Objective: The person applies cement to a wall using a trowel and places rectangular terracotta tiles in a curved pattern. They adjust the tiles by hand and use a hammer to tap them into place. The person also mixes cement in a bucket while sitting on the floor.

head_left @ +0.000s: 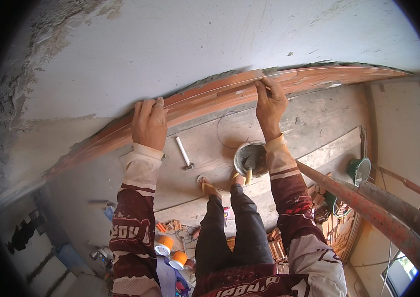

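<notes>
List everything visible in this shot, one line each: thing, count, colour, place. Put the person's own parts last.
Wooden batten: one, reddish-brown, pressed along the plastered wall.
Wall: one, grey-white, upper half.
Mortar pan: one, grey, on the plank by the right foot, a trowel in it.
Plank platform: one, grey, underfoot.
White pipe piece: one, on the plank.
Tape rolls: two, orange and white, below, lower left.
Green bucket: one, right.
Scaffold pipes: two, rusty, lower right.
Left hand: flat on the batten.
Right hand: fingers on the batten's upper edge.
Sandalled feet: two, on the plank.
</notes>
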The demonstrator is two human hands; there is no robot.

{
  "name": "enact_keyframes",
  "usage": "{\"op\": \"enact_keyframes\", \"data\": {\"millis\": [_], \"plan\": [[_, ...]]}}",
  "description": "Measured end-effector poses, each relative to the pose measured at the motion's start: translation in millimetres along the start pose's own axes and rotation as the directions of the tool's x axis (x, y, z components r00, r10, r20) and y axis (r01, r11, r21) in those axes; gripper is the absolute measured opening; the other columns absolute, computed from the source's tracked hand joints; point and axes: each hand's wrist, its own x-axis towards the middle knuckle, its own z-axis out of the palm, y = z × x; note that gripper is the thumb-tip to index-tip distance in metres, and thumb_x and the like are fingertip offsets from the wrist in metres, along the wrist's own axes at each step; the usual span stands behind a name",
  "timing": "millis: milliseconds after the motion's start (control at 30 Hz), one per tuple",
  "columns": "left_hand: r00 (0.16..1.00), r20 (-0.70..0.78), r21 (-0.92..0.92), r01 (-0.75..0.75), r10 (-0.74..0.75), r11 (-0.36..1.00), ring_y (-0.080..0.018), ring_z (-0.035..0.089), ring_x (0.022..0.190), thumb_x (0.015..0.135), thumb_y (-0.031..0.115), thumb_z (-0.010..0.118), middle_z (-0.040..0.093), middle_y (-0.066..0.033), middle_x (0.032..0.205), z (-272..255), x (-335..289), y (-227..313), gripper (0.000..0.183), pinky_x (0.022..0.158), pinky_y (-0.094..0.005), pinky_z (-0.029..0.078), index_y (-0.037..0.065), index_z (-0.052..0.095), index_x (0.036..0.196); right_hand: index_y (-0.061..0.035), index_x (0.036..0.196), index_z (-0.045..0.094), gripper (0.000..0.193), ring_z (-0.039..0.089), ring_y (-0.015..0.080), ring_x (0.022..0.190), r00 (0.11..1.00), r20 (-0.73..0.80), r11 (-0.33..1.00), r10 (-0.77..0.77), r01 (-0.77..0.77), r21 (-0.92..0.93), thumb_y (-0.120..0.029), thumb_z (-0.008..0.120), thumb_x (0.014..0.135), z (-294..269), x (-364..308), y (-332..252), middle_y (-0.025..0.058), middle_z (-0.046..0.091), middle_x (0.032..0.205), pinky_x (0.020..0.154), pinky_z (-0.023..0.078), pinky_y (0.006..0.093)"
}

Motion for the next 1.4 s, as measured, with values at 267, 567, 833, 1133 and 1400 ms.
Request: {"op": "enact_keyframes", "data": {"millis": [267, 567, 833, 1133, 1400], "plan": [[1.000, -0.012, 0.023, 0.009, -0.009, 1.000, -0.0249, 0.055, 0.081, 0.071, 0.001, 0.071, 0.058, -0.0077, 0.086, 0, -1, -2, 0.027, 0.071, -0.0346, 0.050, -0.002, 0.067, 0.097, -0.0005, 0.098, 0.066, 0.015, 0.066, 0.0212, 0.085, 0.998, 0.054, 0.999, -0.023, 0.026, -0.048, -0.006, 0.065, 0.084, 1, 2, -3, 0.0121, 0.067, 0.097, 0.073, 0.055, 0.0303], [1.000, 0.000, 0.010, -0.002, 0.002, 1.000, -0.0257, 0.054, 0.081, 0.072, -0.001, 0.069, 0.057, -0.0085, 0.089, 3, -3, -4, 0.029, 0.072, -0.0349, 0.050, -0.004, 0.064, 0.100, -0.0005, 0.096, 0.065, 0.014, 0.066, 0.0210, 0.083, 0.999, 0.009, 0.998, -0.046, 0.047, -0.042, -0.005, 0.066, 0.083, 6, -1, -6, 0.0118, 0.066, 0.096, 0.072, 0.055, 0.0297], [1.000, -0.030, 0.020, 0.005, -0.005, 1.000, -0.0266, 0.056, 0.083, 0.070, 0.000, 0.071, 0.059, -0.0083, 0.087, 3, -3, -5, 0.027, 0.072, -0.0355, 0.050, -0.003, 0.067, 0.096, -0.0017, 0.097, 0.066, 0.014, 0.065, 0.0207, 0.083, 0.997, -0.014, 0.997, -0.075, 0.074, -0.031, -0.005, 0.065, 0.084, 9, -2, -6, 0.0108, 0.066, 0.095, 0.070, 0.055, 0.0297], [0.998, -0.039, -0.022, 0.039, -0.040, 0.999, -0.0302, 0.057, 0.091, 0.072, 0.002, 0.070, 0.061, -0.0122, 0.097, 1, -11, -5, 0.033, 0.078, -0.0377, 0.050, -0.002, 0.064, 0.104, -0.0016, 0.107, 0.064, 0.021, 0.063, 0.0257, 0.093, 0.995, 0.059, 0.989, -0.079, 0.086, -0.118, -0.005, 0.062, 0.086, 0, -12, 2, 0.0139, 0.066, 0.106, 0.084, 0.049, 0.0342], [0.970, 0.157, -0.279, 0.222, -0.183, 0.934, -0.0337, 0.058, 0.087, 0.076, 0.002, 0.067, 0.060, -0.0149, 0.095, -15, -154, 49, 0.031, 0.074, -0.0410, 0.048, 0.002, 0.063, 0.107, 0.0003, 0.106, 0.063, 0.026, 0.060, 0.0346, 0.087, 0.885, 0.368, 0.874, 0.287, -0.085, -0.478, -0.014, 0.065, 0.084, -72, -168, 63, 0.0213, 0.062, 0.097, 0.078, 0.047, 0.0399]]}}
